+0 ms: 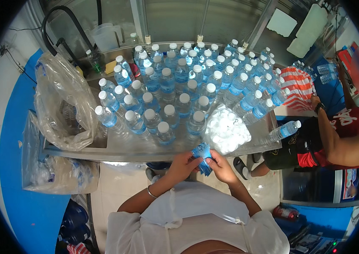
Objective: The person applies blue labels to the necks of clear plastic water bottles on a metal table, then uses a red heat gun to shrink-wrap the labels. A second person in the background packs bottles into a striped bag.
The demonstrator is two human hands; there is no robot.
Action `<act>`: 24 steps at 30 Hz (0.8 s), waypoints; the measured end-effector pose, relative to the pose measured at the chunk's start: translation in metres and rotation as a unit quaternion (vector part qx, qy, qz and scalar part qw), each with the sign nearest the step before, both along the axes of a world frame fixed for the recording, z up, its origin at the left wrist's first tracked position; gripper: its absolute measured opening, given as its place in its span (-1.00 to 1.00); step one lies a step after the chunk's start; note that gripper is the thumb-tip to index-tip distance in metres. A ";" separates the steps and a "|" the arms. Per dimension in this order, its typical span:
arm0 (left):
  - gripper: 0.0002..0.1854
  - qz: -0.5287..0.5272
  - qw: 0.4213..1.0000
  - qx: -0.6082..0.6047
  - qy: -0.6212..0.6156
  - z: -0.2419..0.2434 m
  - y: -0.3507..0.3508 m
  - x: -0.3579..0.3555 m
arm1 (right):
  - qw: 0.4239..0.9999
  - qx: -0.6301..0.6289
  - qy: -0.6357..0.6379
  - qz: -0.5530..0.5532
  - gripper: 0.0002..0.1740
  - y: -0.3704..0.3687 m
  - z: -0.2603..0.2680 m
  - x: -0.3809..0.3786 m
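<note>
A small stack of blue plastic bottle labels [201, 150] is held between my two hands, just in front of the steel counter's edge. My left hand [181, 165] grips the stack from the left, and my right hand [222, 167] has its thumb and fingers on the right side. Beyond them, several capped clear water bottles [196, 123] stand upright in a dense group on the stainless steel counter [128, 144]. Many wear blue labels. A clear plastic bag of white caps [227, 128] sits at the counter's front, beyond my right hand.
At left, a large clear plastic bag [68, 104] contains bottles, beneath a bent black hose [44, 28]. Another person [335, 133] is at the right beside a red-and-white striped bag [297, 87]. One labelled bottle [284, 130] is near the counter's right end. A pitcher [106, 36] stands behind.
</note>
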State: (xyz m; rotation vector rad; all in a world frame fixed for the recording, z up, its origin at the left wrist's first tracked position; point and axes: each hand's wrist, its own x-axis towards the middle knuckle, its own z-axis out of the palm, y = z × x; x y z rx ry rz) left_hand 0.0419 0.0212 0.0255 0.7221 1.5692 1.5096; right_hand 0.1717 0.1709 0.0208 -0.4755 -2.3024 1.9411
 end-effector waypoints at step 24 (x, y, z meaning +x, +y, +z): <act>-0.76 -0.256 0.962 0.089 -0.001 -0.006 -0.066 -0.116 | 0.946 -0.272 0.059 -0.167 -0.63 -0.109 0.014 -0.065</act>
